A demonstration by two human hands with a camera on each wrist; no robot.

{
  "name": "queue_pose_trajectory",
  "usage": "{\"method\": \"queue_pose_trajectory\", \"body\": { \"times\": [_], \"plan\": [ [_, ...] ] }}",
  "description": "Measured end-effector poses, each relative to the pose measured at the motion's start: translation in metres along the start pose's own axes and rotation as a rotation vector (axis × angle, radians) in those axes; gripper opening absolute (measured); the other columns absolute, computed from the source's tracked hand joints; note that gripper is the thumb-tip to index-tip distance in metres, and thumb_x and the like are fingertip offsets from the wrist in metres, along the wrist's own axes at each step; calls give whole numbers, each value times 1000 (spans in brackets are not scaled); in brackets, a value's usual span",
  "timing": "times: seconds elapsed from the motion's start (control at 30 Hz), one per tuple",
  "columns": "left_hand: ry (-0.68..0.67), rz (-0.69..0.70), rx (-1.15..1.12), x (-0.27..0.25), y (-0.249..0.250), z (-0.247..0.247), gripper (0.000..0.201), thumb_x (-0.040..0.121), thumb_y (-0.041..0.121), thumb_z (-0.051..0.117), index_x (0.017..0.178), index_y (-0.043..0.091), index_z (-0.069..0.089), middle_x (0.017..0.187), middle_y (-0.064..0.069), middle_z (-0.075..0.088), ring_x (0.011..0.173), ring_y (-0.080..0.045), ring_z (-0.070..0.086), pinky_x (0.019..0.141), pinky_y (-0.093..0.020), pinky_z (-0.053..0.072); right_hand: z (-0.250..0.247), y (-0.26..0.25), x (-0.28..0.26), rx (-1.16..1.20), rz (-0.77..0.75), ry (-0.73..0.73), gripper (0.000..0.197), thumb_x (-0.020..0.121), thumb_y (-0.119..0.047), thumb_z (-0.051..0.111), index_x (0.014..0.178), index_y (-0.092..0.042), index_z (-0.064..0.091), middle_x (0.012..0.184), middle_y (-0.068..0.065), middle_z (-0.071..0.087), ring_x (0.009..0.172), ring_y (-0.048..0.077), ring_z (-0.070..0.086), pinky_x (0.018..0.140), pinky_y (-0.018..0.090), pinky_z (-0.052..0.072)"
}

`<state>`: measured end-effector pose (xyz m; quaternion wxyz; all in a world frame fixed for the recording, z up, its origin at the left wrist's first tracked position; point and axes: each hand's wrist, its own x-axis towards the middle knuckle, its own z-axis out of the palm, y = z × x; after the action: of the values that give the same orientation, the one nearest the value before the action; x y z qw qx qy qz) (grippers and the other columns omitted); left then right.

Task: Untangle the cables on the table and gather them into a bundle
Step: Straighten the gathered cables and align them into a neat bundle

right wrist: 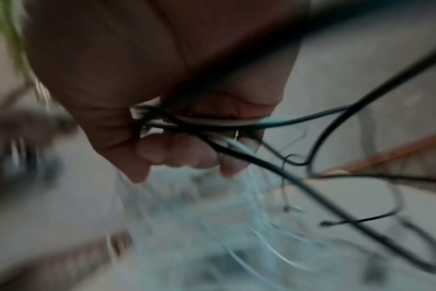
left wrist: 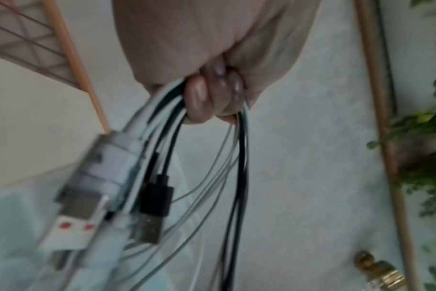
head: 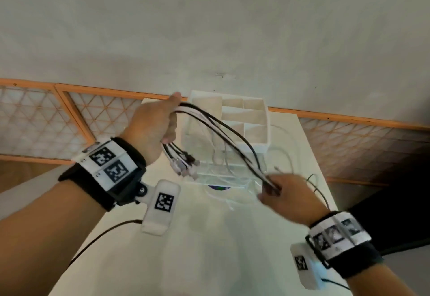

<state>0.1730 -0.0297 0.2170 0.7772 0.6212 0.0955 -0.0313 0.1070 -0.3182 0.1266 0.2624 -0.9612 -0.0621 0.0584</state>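
Note:
Several black and white cables hang in the air between my two hands above the white table. My left hand is raised at the centre left and grips them in its fist; their USB plugs dangle below it. In the left wrist view my curled fingers hold the cables, with plugs hanging close to the lens. My right hand, lower and to the right, grips the same strands. The blurred right wrist view shows fingers curled round cables.
A white compartment organiser stands at the back of the table, behind the cables. Loose white and thin dark cable loops lie on the table's right side. Orange-framed lattice panels line the floor beyond. A dark wire runs from my left wrist device.

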Motion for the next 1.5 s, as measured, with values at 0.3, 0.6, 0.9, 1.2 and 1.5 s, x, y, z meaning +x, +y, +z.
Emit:
{"method": "queue_pose_trajectory", "body": {
  "times": [0.3,0.6,0.9,1.2,1.5],
  "plan": [
    [-171,129,282,-18,0,9,44,93,35,64,63,14,40,47,9,20,43,-12,14,47,-29,13,-2,49,15,73,298,287,23,98,-20,54,107,-31,73,87,7,75,83,31,66,69,27,39],
    [-94,234,140,-38,2,25,35,99,35,55,71,19,41,53,8,17,52,-17,7,49,-33,10,8,34,-5,236,-121,-39,66,83,-11,73,135,-42,47,126,-15,61,114,5,59,93,21,47],
    [-363,252,425,-63,8,27,34,88,46,58,74,15,58,56,7,21,51,-16,13,49,-31,12,-48,-98,8,630,-423,195,8,84,-9,76,90,-13,72,74,-5,70,66,21,64,65,39,55],
    [-214,311,396,-62,33,-1,56,94,42,60,62,7,29,51,12,20,51,-17,9,48,-29,13,-19,-67,18,237,-243,368,15,77,0,67,78,-16,68,60,-9,57,56,5,54,54,14,37],
    [-255,274,28,-54,39,-9,38,84,42,65,61,15,51,46,9,19,37,-8,13,44,-27,11,13,6,28,-110,150,231,14,86,-26,69,80,-14,71,76,6,72,78,28,67,67,28,43]
  ]
}}
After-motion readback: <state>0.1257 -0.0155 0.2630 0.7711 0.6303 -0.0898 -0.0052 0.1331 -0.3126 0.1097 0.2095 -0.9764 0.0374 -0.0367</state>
